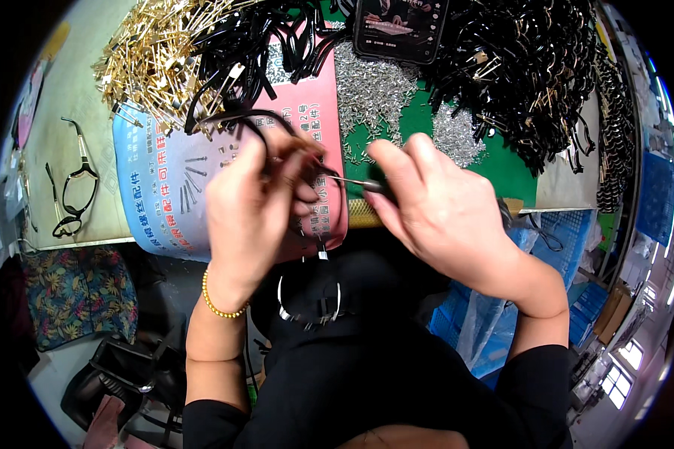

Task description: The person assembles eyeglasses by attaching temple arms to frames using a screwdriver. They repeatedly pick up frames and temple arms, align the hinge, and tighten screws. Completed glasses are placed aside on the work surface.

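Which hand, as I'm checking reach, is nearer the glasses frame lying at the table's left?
Left. The left hand is right of the glasses frame, not touching it; the right hand is farther right, holding a slim metal tool.

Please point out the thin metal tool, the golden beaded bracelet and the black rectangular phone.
Thin metal tool (350,180): head view, on shaft.
Golden beaded bracelet (219,313): head view, on beads.
Black rectangular phone (398,37): head view, on screen.

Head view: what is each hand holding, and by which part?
The right hand holds a thin screwdriver-like tool by its dark handle. The left hand holds a black glasses part; exactly where is hidden.
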Demonstrator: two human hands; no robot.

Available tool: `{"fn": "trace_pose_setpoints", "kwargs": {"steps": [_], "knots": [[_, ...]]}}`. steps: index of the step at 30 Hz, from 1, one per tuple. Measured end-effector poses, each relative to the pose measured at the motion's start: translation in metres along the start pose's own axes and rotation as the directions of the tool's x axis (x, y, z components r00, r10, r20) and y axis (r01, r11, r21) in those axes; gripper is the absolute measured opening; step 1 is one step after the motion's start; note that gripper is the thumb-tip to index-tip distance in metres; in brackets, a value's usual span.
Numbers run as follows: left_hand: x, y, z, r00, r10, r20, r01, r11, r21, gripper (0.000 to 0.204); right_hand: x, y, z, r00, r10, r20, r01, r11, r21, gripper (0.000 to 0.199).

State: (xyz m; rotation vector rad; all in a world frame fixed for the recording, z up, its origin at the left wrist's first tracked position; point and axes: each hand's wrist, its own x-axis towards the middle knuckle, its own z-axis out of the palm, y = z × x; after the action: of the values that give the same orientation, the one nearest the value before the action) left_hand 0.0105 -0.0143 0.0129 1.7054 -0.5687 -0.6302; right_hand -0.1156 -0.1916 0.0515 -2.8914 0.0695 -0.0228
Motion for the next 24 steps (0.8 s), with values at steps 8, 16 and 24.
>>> {"fn": "trace_pose_setpoints", "kwargs": {"steps": [8, 16, 24], "knots": [[0.050, -0.008, 0.003, 0.891, 0.321, -0.321, -0.292, 0.947, 0.135, 0.025, -0.031, 0.006, -0.012, 0.993, 0.063, 0.098, -0.062, 0.998, -0.004, 0.053], [0.004, 0.001, -0.012, 0.840, 0.195, -0.506, -0.250, 0.967, -0.042, 0.039, -0.009, -0.009, 0.011, 0.993, -0.121, -0.008, 0.118, 0.977, -0.179, 0.057], [0.003, -0.012, 0.011, 0.874, 0.480, -0.074, -0.250, 0.576, 0.779, 0.029, -0.017, -0.009, -0.002, 0.995, 0.083, 0.055, -0.073, 0.983, -0.167, 0.059]]}}
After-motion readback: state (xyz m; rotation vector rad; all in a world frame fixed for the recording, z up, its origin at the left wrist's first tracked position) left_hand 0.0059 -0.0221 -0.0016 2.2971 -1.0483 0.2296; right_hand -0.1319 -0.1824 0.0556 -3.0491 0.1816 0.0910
